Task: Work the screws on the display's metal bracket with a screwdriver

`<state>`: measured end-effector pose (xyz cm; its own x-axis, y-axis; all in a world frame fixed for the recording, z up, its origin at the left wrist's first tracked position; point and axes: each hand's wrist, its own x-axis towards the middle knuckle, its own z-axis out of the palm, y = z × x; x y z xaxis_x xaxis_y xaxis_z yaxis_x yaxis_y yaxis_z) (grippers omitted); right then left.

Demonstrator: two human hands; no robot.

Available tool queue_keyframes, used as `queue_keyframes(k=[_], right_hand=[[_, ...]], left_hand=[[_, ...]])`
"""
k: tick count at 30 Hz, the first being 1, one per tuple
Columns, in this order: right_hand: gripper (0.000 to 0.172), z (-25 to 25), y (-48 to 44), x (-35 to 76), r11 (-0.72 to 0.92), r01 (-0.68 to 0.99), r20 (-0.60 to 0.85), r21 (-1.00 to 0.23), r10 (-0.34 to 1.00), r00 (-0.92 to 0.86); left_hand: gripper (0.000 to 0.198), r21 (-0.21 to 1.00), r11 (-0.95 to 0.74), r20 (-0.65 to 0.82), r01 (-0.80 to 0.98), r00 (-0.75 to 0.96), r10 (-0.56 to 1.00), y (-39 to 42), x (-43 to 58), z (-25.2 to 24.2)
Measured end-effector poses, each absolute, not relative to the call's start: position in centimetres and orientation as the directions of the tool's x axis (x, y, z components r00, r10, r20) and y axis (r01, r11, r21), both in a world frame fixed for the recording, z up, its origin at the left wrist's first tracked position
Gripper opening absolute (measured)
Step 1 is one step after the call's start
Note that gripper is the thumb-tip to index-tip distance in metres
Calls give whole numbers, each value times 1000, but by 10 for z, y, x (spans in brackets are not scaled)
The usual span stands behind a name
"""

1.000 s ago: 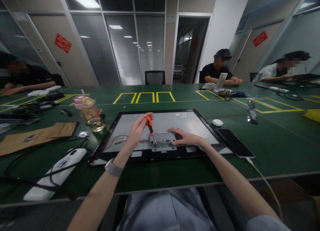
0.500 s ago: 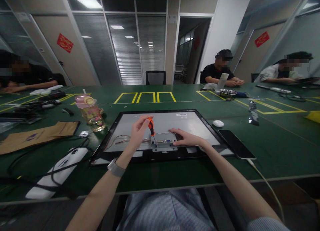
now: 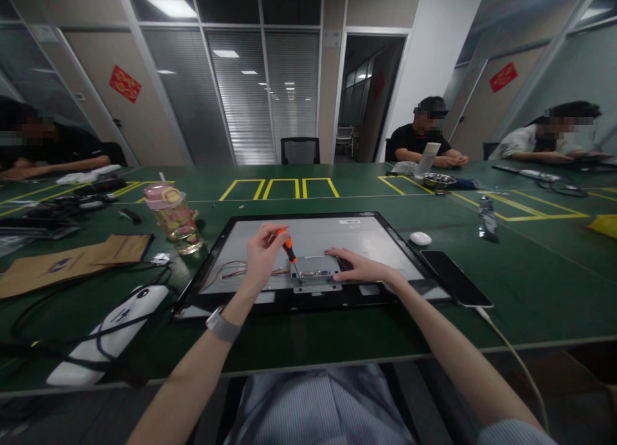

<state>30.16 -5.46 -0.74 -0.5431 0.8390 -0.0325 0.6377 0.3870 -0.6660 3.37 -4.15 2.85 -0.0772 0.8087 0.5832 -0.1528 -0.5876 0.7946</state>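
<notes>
A flat display panel [image 3: 385,245] with a black frame lies back side up on the green table. Near its front edge sits a metal bracket [image 3: 318,281] with a row of ports. My left hand [image 3: 263,249], a watch on its wrist, pinches the orange and black screwdriver [image 3: 289,247]. The screwdriver leans left, its tip at the left side of the bracket. Resting on the bracket's right side, my right hand [image 3: 359,265] has its fingers spread. Thin wires [image 3: 231,268] run over the panel left of the bracket.
Left of the panel are a pink-lidded bottle [image 3: 173,218], a paper bag [image 3: 77,262] and a white power strip [image 3: 113,332] with black cables. A phone [image 3: 456,278] and a white case [image 3: 420,238] lie to the right. Three people sit across the table.
My left hand has shifted slightly left, and the top of the screwdriver has tilted left with it. My right hand has stayed in place.
</notes>
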Motion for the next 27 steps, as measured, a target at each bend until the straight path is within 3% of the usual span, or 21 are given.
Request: queue_keyframes(k=[7, 14, 20, 27], right_hand=[[82, -7, -55, 301, 389, 649, -36, -654, 841, -540], [81, -7, -56, 301, 387, 635, -30, -668, 839, -543], [83, -7, -55, 301, 390, 646, -38, -656, 838, -545], [84, -5, -56, 300, 365, 670, -64, -646, 850, -524]], left_hand=[[22, 815, -398, 470, -422, 78, 879, -47, 34, 35], [18, 834, -478, 505, -274, 34, 862, -42, 32, 29], [27, 818, -312, 432, -483, 156, 888, -46, 36, 37], [32, 843, -308, 431, -440, 212, 877, -47, 36, 36]])
